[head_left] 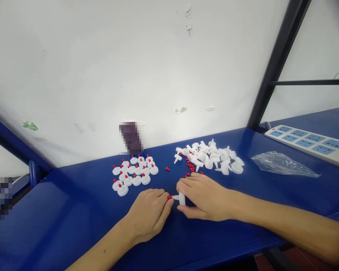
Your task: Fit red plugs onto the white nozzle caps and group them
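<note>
My right hand (202, 197) is closed around the wide base of a white nozzle cap (182, 198), whose thin spout points left. On the spout's end sits a small red tip cap (170, 197), pinched between the thumb and fingers of my left hand (151, 212). Left of centre stand several white nozzle caps (137, 180), upright on their bases with red tips on top. Behind my right hand lies a loose heap of white nozzle caps (209, 154) without red tips. Loose red tip caps (190, 165) are scattered at the heap's near side, and a few lie apart (167, 169).
The blue table (81, 210) runs along a white wall. A clear plastic bag (282, 163) lies at the right, near a white power strip (307, 143) with blue sockets. A dark blurred-out object (132, 137) leans at the wall. A black metal post (274, 71) rises at the right.
</note>
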The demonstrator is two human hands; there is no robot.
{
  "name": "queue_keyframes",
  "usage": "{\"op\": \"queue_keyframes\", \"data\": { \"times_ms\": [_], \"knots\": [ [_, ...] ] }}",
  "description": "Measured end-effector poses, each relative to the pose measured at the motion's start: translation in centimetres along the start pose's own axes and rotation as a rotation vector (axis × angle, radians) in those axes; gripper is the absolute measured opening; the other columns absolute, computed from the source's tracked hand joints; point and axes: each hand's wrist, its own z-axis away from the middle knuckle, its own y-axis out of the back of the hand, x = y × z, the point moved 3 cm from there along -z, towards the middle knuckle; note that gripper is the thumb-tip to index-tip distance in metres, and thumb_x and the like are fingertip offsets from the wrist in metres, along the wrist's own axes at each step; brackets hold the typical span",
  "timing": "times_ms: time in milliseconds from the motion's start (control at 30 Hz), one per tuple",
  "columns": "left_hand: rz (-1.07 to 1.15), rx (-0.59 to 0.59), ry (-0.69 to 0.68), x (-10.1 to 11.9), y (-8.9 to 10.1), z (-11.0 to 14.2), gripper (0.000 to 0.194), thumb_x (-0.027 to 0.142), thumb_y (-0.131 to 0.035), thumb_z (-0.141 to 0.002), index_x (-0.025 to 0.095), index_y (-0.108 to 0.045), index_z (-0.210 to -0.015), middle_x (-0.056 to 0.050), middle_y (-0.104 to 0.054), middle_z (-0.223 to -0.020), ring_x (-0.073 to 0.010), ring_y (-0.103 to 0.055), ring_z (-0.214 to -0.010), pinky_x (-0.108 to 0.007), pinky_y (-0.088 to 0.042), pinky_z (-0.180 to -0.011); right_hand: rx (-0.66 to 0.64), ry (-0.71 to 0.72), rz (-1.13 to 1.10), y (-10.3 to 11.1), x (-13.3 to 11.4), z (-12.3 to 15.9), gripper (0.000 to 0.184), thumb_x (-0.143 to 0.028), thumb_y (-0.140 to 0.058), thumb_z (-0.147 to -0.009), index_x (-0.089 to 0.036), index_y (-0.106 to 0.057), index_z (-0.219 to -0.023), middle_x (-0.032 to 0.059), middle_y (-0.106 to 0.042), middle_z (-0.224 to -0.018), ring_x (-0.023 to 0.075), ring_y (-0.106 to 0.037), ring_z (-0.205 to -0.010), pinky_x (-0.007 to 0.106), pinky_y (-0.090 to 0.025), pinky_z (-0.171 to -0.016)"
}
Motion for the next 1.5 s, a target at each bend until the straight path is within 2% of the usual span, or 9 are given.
{"op": "queue_keyframes", "data": {
  "times_ms": [133,267,367,533,767,1033,1200,1333,1500],
  "knots": [
    [-0.065,-0.027,0.095,0.4,-0.5,0.0,0.028,0.023,-0.041,-0.094,0.019,-0.051,-0.067,-0.004,-0.059,-0.064,-0.0191,-0.055,-0.054,-0.032,-0.030,-0.053,-0.010,-0.022,0.071,-0.5,-0.1,-0.2,0.030,-0.046,-0.050,-0.095,-0.017,-0.054,-0.090,0.0061,-0.064,-0.085,0.0229,-0.061,-0.076,0.038,-0.042,-0.080],
    [-0.063,-0.016,0.214,0.3,-1.2,0.0,0.032,0.023,-0.040,-0.094,0.019,-0.048,-0.063,-0.003,-0.059,-0.060,-0.0186,-0.054,-0.050,-0.032,-0.023,-0.051,-0.020,-0.042,0.093,-0.7,-0.2,-0.2,0.029,-0.045,-0.049,-0.095,-0.017,-0.055,-0.090,0.0063,-0.065,-0.084,0.0232,-0.062,-0.075,0.037,-0.042,-0.078],
    [-0.013,0.001,0.246,0.1,-1.4,0.0,0.033,0.024,-0.039,-0.094,0.020,-0.046,-0.062,-0.002,-0.058,-0.059,-0.0179,-0.054,-0.050,-0.031,-0.023,-0.051,-0.005,-0.058,0.090,-0.5,-0.2,-0.2,0.028,-0.044,-0.050,-0.093,-0.017,-0.055,-0.088,0.0060,-0.065,-0.082,0.0227,-0.061,-0.073,0.036,-0.042,-0.074],
    [-0.002,0.052,0.217,0.0,-1.0,0.0,0.032,0.024,-0.039,-0.095,0.020,-0.044,-0.064,-0.001,-0.055,-0.060,-0.0172,-0.052,-0.050,-0.030,-0.024,-0.051,0.009,-0.058,0.085,-0.3,-0.3,-0.2,0.026,-0.043,-0.052,-0.092,-0.017,-0.054,-0.087,0.0056,-0.065,-0.081,0.0220,-0.060,-0.070,0.034,-0.040,-0.069],
    [0.027,0.088,0.152,0.2,-0.5,0.1,0.028,0.022,-0.037,-0.097,0.021,-0.042,-0.069,-0.001,-0.054,-0.064,-0.0169,-0.051,-0.054,-0.030,-0.028,-0.053,-0.002,-0.069,0.077,-0.2,-0.1,-0.1,0.028,-0.044,-0.051,-0.094,-0.018,-0.054,-0.088,0.0052,-0.065,-0.081,0.0228,-0.061,-0.072,0.035,-0.041,-0.071],
    [0.245,0.064,0.158,0.4,-0.7,0.6,0.030,0.023,-0.028,-0.104,0.021,-0.041,-0.077,-0.001,-0.056,-0.071,-0.0169,-0.050,-0.058,-0.030,-0.032,-0.056,0.007,-0.062,0.066,-0.4,0.1,-0.3,0.026,-0.043,-0.058,-0.091,-0.017,-0.052,-0.086,0.0040,-0.065,-0.081,0.0211,-0.061,-0.071,0.033,-0.041,-0.069],
    [0.308,0.100,0.143,0.5,-1.1,0.4,0.033,0.025,-0.023,-0.105,0.022,-0.039,-0.076,0.000,-0.053,-0.069,-0.0167,-0.045,-0.056,-0.031,-0.032,-0.056,0.057,-0.097,0.088,-0.5,0.3,-0.5,0.026,-0.041,-0.064,-0.083,-0.019,-0.052,-0.079,0.0011,-0.064,-0.071,0.0185,-0.059,-0.062,0.029,-0.032,-0.055],
    [0.367,0.120,0.133,1.4,-0.8,0.3,0.032,0.025,-0.023,-0.106,0.022,-0.041,-0.078,0.000,-0.053,-0.070,-0.0165,-0.046,-0.058,-0.031,-0.032,-0.058,0.092,-0.063,0.020,-0.8,-0.3,-0.3,0.028,-0.043,-0.060,-0.078,-0.021,-0.047,-0.067,-0.0016,-0.058,-0.059,0.0136,-0.049,-0.049,0.027,-0.021,-0.047],
    [0.400,0.052,0.062,2.2,0.2,0.2,0.031,0.023,-0.025,-0.105,0.021,-0.042,-0.079,-0.001,-0.054,-0.074,-0.0162,-0.045,-0.061,-0.030,-0.033,-0.059,0.204,0.023,-0.043,-0.7,-0.6,0.0,0.028,-0.042,-0.054,-0.076,-0.021,-0.041,-0.062,-0.0035,-0.049,-0.053,0.0103,-0.036,-0.046,0.027,-0.017,-0.046]
  ]
}}
